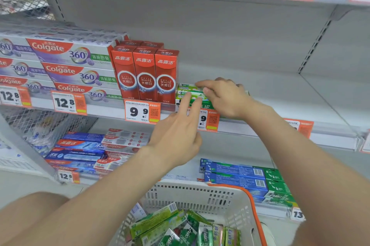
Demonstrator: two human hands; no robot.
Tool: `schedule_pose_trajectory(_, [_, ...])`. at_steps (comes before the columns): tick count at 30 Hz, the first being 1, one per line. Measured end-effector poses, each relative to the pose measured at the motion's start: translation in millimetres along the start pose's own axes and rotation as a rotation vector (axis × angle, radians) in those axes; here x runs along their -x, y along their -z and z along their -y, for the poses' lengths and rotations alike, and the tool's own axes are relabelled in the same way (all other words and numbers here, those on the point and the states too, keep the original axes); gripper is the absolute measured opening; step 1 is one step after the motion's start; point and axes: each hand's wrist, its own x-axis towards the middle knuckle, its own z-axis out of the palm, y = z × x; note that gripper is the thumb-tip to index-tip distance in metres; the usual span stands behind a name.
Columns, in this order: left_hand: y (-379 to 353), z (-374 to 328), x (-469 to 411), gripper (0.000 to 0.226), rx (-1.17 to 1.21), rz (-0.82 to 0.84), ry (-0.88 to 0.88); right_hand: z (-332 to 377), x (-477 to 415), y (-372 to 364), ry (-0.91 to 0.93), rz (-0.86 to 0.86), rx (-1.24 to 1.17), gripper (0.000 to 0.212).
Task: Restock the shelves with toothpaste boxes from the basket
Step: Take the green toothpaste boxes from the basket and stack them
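Cardboard is what I'm handling: the green box (193, 93) should be light, hollow and stiff along its length, with thin walls that will dent if I squeeze the middle. The print looks glossy, so I expect it to be a bit slick. It sits at the front of the shelf (280, 95), tight against the red boxes (146, 77) on its left. It seems to rest on another green pack, though my hands hide the join.

My right hand (224, 97) grips it, fingers curled over the top and thumb on the front face. My left hand (176, 133) holds nothing: two straight fingers touch the front of the box from below, the others hang loose. Best hold, I reckon, is across the short width near an end, where the folded flaps make the card firmest.

Watch those red boxes. They stand upright, tall and narrow, and a sideways shove could tip them. A price tag (209, 120) hangs on the shelf lip just under the green box, partly behind my left hand, so anything sliding forward may catch it.

Down between my arms is the basket (200, 191), with loose boxes (180, 225) lying jumbled and overlapping. Its orange handle (255, 207) runs down the right side, right where my right arm would dip in. Blue packs (236, 175) are stacked on the lower shelf just behind it.
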Motion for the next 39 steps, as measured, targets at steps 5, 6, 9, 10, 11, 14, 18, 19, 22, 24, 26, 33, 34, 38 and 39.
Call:
schedule_pose_trajectory(5, [1.9, 0.9, 4.1, 0.08, 0.069, -0.044, -0.027, -0.8, 12.0, -6.0, 0.02, -0.047, 0.028, 0.044])
schedule_pose_trajectory(6, [4.6, 0.6, 7.0, 0.075, 0.088, -0.076, -0.04, 0.6, 17.4, -5.8, 0.027, -0.091, 0.052, 0.045])
schedule_pose_trajectory(9, [11.8, -2.6, 20.1, 0.044, 0.119, -0.219, -0.033, 17.3, 45.0, -2.3, 0.105, -0.341, 0.073, 0.037])
schedule_pose_trajectory(10, [10.2, -3.6, 26.1, 0.035, 0.121, -0.223, -0.006, 26.9, 57.7, -0.5, 0.138, -0.4, 0.045, 0.032])
schedule_pose_trajectory(11, [6.8, -4.8, 33.5, 0.029, 0.117, -0.17, 0.03, 36.2, 71.3, 0.2, 0.161, -0.401, 0.006, 0.029])
schedule_pose_trajectory(14, [-14.5, -3.2, 59.0, 0.024, 0.038, 0.326, 0.109, 63.3, 111.9, -5.7, 0.147, -0.04, -0.089, 0.021])
schedule_pose_trajectory(18, [-61.2, -2.5, 99.0, 0.032, -0.046, 0.979, 0.027, 85.7, 158.9, -37.4, 0.18, 0.496, 0.113, 0.016])
schedule_pose_trajectory(19, [-76.5, -2.4, 108.8, 0.031, -0.049, 1.066, 0.02, 90.4, 167.5, -43.8, 0.193, 0.563, 0.164, 0.015])
schedule_pose_trajectory(22, [-123.9, 3.9, 133.4, 0.027, -0.071, 1.182, 0.051, 100.0, 183.4, -56.6, 0.217, 0.655, 0.234, 0.034])
schedule_pose_trajectory(24, [-148.8, 10.9, 146.9, 0.026, -0.1, 1.171, 0.092, 98.7, 186.0, -63.3, 0.219, 0.69, 0.254, 0.039])
schedule_pose_trajectory(26, [-169.4, 18.0, 159.6, 0.043, -0.144, 1.064, 0.134, 91.9, 183.7, -69.3, 0.186, 0.727, 0.27, 0.037])
schedule_pose_trajectory(33, [-222.7, 43.0, 186.9, 0.091, -0.325, 1.012, 0.146, 71.5, 163.6, -81.0, 0.141, 0.864, 0.344, 0.01])
schedule_pose_trajectory(34, [-227.5, 46.8, 187.9, 0.094, -0.324, 1.01, 0.132, 70.7, 160.4, -81.7, 0.148, 0.869, 0.342, 0.012])
schedule_pose_trajectory(38, [-229.4, 61.3, 181.7, 0.1, -0.213, 0.953, 0.15, 68.5, 148.9, -89.3, 0.199, 0.897, 0.343, 0.04])
schedule_pose_trajectory(39, [-226.0, 62.6, 178.1, 0.1, -0.19, 0.937, 0.17, 67.7, 146.1, -91.1, 0.204, 0.896, 0.352, 0.041])
